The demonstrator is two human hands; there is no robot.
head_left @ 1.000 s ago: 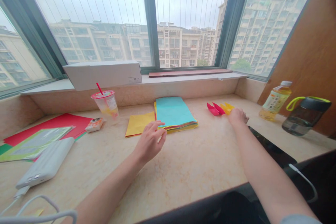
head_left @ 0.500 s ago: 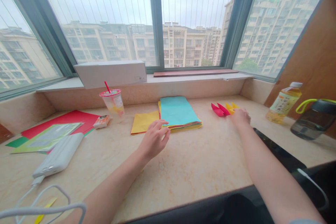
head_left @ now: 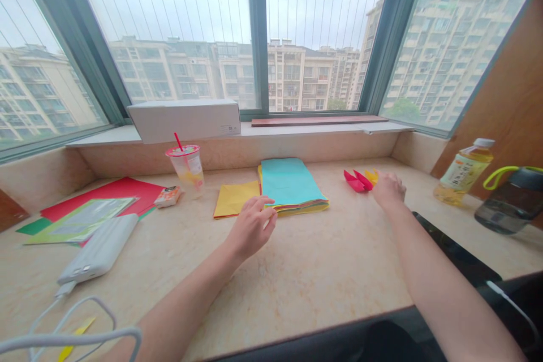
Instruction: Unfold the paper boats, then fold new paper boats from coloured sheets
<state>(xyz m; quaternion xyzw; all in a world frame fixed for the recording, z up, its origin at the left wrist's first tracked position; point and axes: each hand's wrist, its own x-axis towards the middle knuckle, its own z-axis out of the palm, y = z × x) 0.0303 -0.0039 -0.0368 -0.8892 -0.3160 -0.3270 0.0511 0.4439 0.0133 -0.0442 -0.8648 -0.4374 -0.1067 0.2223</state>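
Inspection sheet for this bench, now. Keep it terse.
Surface: beige marble sill counter.
Job's things: teal-topped paper stack, yellow paper sheet beside it, red folded paper, yellow folded paper.
Clutter: plastic cup with red straw, power bank, red card sheets, plastic drink bottle, water bottle.
Hands: left hand open, empty, at the stack's near edge; right hand beside the yellow folded paper, grip unclear.
Cables: white cable near the power bank; thin white cable lower right.
Surroundings: window frame, apartment blocks outside.

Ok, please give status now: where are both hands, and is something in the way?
Left hand at front edge of teal-topped paper stack, near yellow sheet. Right hand beside folded red paper and folded yellow paper. Dark flat slab right of right forearm.
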